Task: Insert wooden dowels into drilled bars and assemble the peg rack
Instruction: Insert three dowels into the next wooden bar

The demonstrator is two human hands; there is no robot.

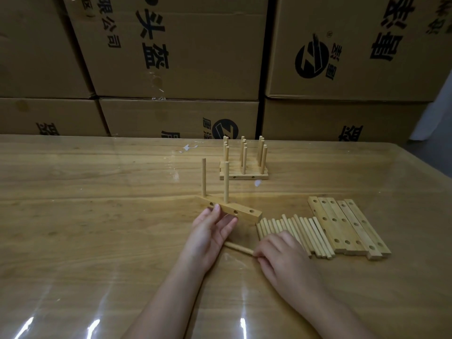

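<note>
My left hand (210, 231) grips a drilled wooden bar (247, 214) by its near side, holding it just above the table. Two dowels (226, 182) stand upright in the bar's top; holes show along its front face. My right hand (281, 258) pinches one loose dowel (238, 248) that lies flat on the table, pointing left toward my left wrist. A row of several loose dowels (300, 231) lies right beside my right hand. Several drilled bars (347, 223) lie side by side to the right of them.
An assembled group of bars with upright pegs (244, 165) stands farther back on the wooden table (97, 216), which has a glossy clear cover. Stacked cardboard boxes (176, 57) form a wall along the table's far edge.
</note>
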